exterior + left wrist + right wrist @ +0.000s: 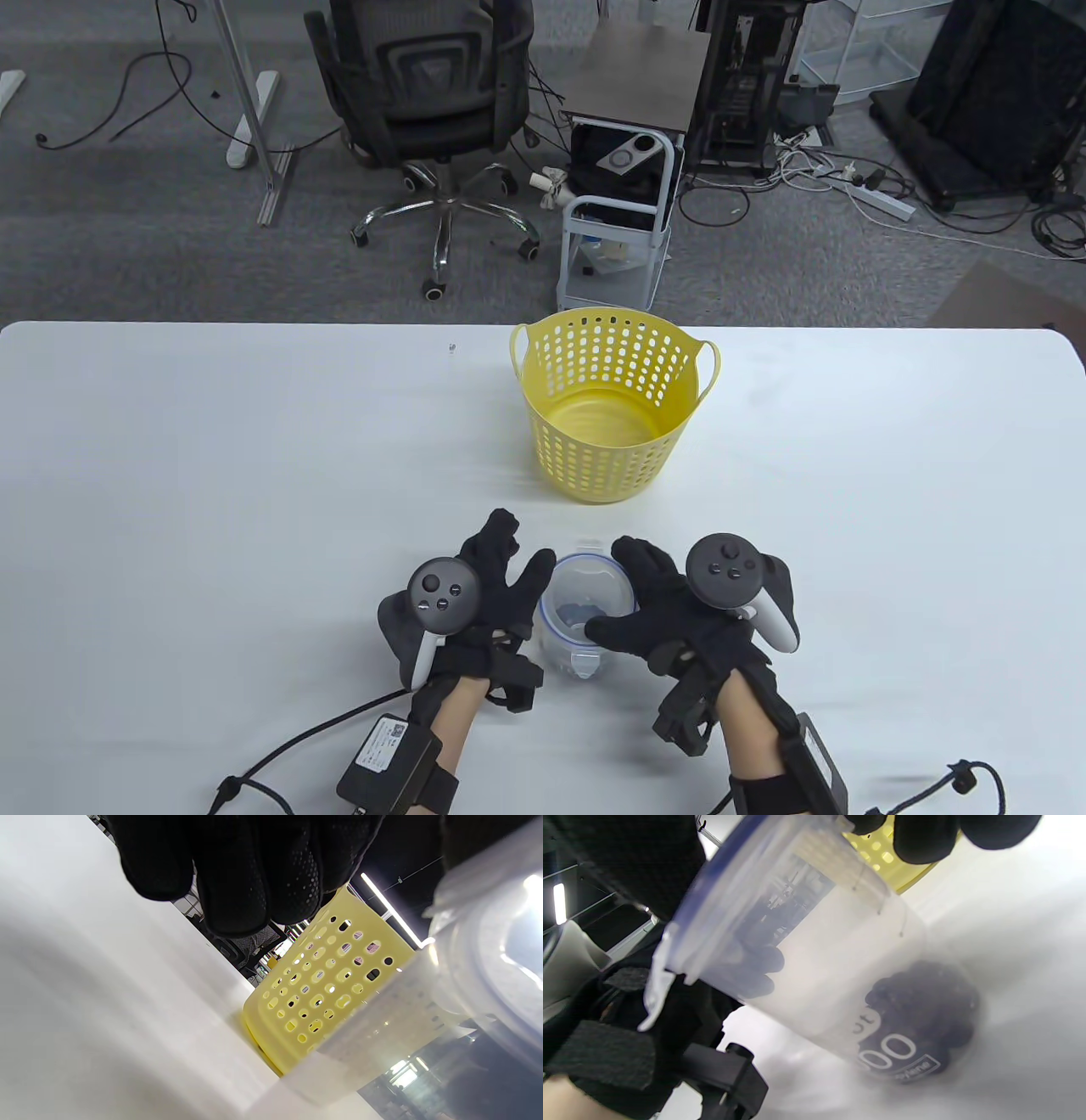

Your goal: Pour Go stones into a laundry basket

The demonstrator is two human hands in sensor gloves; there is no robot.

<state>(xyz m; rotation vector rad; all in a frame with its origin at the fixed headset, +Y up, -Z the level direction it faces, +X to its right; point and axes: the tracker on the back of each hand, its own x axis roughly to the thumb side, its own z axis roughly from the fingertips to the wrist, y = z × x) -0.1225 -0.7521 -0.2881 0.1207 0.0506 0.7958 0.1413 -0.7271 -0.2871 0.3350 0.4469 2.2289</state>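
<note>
A clear round container (585, 594) with a blue-rimmed lid stands on the white table (254, 509) near the front edge. Dark Go stones (925, 1001) lie in its bottom. My right hand (612, 594) grips it from the right, thumb across the lid and fingers curled round the far rim. My left hand (522, 552) is spread beside its left side, thumb against the wall. The empty yellow perforated laundry basket (611, 407) stands upright just behind the container. It also shows in the left wrist view (322, 984) and the right wrist view (908, 874).
A small speck (451, 346) lies near the table's far edge. An office chair (433, 93) and a cart (619, 212) stand on the floor beyond the table. Cables trail from both wrists at the front edge.
</note>
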